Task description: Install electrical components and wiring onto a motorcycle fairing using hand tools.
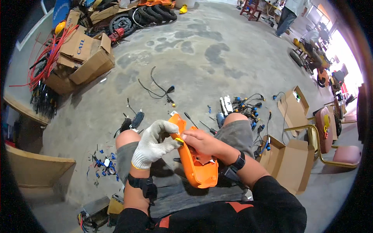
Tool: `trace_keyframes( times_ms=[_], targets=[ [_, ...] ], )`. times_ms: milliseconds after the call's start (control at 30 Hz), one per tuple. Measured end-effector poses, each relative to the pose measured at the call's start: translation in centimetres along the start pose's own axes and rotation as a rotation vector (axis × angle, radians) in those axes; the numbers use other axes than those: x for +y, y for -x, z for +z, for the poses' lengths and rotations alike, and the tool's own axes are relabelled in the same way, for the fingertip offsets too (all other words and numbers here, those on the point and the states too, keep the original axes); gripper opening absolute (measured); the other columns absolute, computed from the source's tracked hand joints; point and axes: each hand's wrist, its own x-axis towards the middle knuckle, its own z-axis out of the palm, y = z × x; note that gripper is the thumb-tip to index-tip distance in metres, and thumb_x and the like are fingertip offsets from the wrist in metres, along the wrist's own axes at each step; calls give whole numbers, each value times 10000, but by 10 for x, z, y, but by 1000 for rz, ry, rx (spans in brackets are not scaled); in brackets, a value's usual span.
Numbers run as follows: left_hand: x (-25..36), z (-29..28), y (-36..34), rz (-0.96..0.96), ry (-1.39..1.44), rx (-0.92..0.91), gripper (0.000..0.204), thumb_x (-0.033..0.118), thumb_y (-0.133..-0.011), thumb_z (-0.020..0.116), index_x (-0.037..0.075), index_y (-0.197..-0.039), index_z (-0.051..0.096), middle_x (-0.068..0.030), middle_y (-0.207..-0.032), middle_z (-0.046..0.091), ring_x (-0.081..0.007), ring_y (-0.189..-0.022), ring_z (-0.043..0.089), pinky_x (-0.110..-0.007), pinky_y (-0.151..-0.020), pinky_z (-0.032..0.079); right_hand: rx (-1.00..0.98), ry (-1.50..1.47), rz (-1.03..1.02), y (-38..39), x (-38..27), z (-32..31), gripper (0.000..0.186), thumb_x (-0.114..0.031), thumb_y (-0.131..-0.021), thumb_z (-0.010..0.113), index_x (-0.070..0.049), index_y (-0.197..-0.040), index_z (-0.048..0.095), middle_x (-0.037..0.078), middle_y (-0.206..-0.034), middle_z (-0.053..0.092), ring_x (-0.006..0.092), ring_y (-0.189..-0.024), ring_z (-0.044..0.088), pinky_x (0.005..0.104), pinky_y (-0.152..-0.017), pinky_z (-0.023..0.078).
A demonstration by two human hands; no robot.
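Across my lap lies a long, curved orange plastic shell (187,163), its hollow side and rounded lower end showing. My left hand (153,143), in a white knitted glove, is closed with thumb and fingertips at the shell's left edge. A small yellow piece (179,140) shows by the left thumb tip; whether it is loose or fixed there I cannot tell. My bare right hand (204,144) grips the shell from the right, fingers reaching over its upper part. Its palm hides part of the inside.
Cables with blue connectors (248,108) and an open cardboard box (289,163) lie to the right. Screwdrivers (208,126) are beyond my knees. Small blue parts (105,166) are scattered left. Chairs (342,154) stand at right; a person (289,17) stands far right.
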Motion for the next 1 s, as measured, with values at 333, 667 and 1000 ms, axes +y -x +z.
trace_keyframes(
  times_ms=[333, 667, 1000],
  targets=[
    [-2, -1, -3, 77, -145, 45, 466, -133, -639, 770, 33, -1017, 555, -51, -1038, 600, -150, -959, 612, -289, -839, 528, 164, 121, -46, -4, 6, 5, 313, -305, -1048, 433, -10, -1063, 535, 58, -850, 553, 147, -764, 531, 312, -726, 465],
    [-3, -1, 0, 42, 59, 13, 431, -135, -708, 750, 27, -1061, 564, -58, -1048, 613, -160, -976, 638, -315, -857, 559, 114, 117, -230, -2, 14, 2, 215, -237, -1044, 447, -34, -1055, 516, 56, -849, 548, 132, -709, 562, 302, -641, 479],
    [5, 3, -3, 7, 20, 2, 464, -133, -650, 760, 54, -1024, 558, -38, -1039, 604, -139, -944, 613, -281, -819, 531, 80, 176, -131, -8, 14, 1, 301, -303, -1048, 417, -27, -1006, 530, 63, -703, 528, 150, -693, 549, 329, -633, 462]
  ],
)
